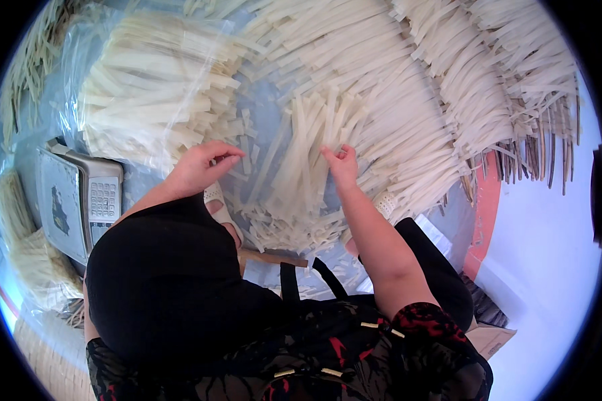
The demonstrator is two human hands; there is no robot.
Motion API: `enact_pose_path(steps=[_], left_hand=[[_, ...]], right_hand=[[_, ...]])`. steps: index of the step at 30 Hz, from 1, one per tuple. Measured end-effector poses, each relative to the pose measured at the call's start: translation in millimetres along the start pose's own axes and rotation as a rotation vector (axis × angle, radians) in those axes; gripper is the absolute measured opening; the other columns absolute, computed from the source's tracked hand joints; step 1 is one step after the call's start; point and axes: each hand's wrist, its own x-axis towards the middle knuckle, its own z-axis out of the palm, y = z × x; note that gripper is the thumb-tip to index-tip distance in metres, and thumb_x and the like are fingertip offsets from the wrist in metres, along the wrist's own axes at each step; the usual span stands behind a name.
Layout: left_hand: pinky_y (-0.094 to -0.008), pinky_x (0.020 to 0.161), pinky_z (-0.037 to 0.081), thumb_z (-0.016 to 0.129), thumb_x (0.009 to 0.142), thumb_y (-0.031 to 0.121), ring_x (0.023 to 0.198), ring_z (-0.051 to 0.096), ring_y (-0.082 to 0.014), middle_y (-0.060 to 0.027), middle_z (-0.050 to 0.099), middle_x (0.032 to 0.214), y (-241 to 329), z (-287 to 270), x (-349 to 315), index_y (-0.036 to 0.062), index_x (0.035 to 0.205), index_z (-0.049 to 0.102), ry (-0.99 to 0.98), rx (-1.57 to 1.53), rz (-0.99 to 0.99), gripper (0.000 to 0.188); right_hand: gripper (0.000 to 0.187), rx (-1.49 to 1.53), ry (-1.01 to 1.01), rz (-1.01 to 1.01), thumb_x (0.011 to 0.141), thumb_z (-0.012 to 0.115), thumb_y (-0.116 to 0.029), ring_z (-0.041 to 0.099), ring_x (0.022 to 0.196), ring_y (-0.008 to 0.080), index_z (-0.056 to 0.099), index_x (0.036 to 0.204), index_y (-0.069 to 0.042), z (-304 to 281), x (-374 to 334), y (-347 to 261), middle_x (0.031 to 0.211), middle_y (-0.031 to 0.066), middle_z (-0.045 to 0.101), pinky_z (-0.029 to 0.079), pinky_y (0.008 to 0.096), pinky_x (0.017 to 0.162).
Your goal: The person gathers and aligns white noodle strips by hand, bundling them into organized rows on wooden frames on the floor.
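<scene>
My left hand (211, 162) is held in the air at centre left, fingers bent together and pointing right, with nothing visible in them. It is close to the near edge of a bundle of flat, pale noodle-like strips (147, 87) wrapped in clear plastic. At centre right, my right hand (342, 166) has its fingers curled beside a loose heap of the same strips (304, 150). What its fingertips hold, if anything, is too small to make out. Short broken strips (287, 230) lie between my feet.
A scale with a keypad (104, 197) stands at the left. Long rows of strips (361, 60) spread across the far side, with thin sticks (548, 147) at the right end. More bagged strips (40, 260) lie at the lower left. A wooden piece (274, 258) is by my feet.
</scene>
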Motion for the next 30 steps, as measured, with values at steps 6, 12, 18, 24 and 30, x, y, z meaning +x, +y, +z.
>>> enact_pose_path(steps=[6,12,18,24,30], left_hand=[[-0.0281,0.071,0.049,0.06,0.09,0.014,0.078,0.06,-0.0179,-0.0079,0.064,0.091,-1,3,1,0.0082,0.107,0.067,-0.004,-0.01,0.024,0.019],[-0.0279,0.071,0.049,0.06,0.09,0.015,0.078,0.06,-0.0169,-0.0076,0.064,0.091,-4,5,1,0.0076,0.107,0.067,-0.009,-0.027,-0.026,0.019],[-0.0279,0.07,0.049,0.06,0.091,0.016,0.078,0.06,-0.0166,-0.0079,0.064,0.09,-4,6,0,0.0072,0.106,0.067,-0.008,-0.036,-0.015,0.019],[-0.0279,0.07,0.049,0.061,0.091,0.016,0.078,0.06,-0.0161,-0.008,0.064,0.09,-14,6,-5,0.0074,0.107,0.067,0.022,-0.063,-0.004,0.019],[-0.0274,0.072,0.049,0.06,0.091,0.016,0.079,0.06,-0.0147,-0.0071,0.064,0.091,-10,4,-9,0.0069,0.107,0.067,0.034,-0.078,-0.021,0.02]], right_hand=[[0.066,-0.251,-0.173,-0.036,0.065,0.077,-0.049,0.063,0.082,0.0278,0.058,0.109,-0.004,-5,19,2,0.093,0.0103,0.065,0.048,0.0364,0.077],[0.065,-0.609,-0.087,-0.179,0.066,0.074,-0.053,0.062,0.095,0.0307,0.06,0.109,-0.007,-6,0,-19,0.108,0.011,0.064,0.046,0.0379,0.081],[0.059,0.025,-0.153,0.035,0.069,0.078,-0.033,0.062,0.099,0.0312,0.059,0.112,0.001,18,-6,-5,0.11,0.0163,0.064,0.047,0.0397,0.087],[0.041,0.435,-0.29,0.182,0.073,0.075,-0.014,0.065,0.089,0.0247,0.061,0.107,0.003,16,-9,-7,0.104,0.0138,0.067,0.051,0.0353,0.078],[0.033,0.58,-0.481,0.149,0.076,0.07,-0.006,0.065,0.087,0.0211,0.061,0.107,0.002,-19,-9,-18,0.101,0.0117,0.067,0.051,0.0345,0.077]])
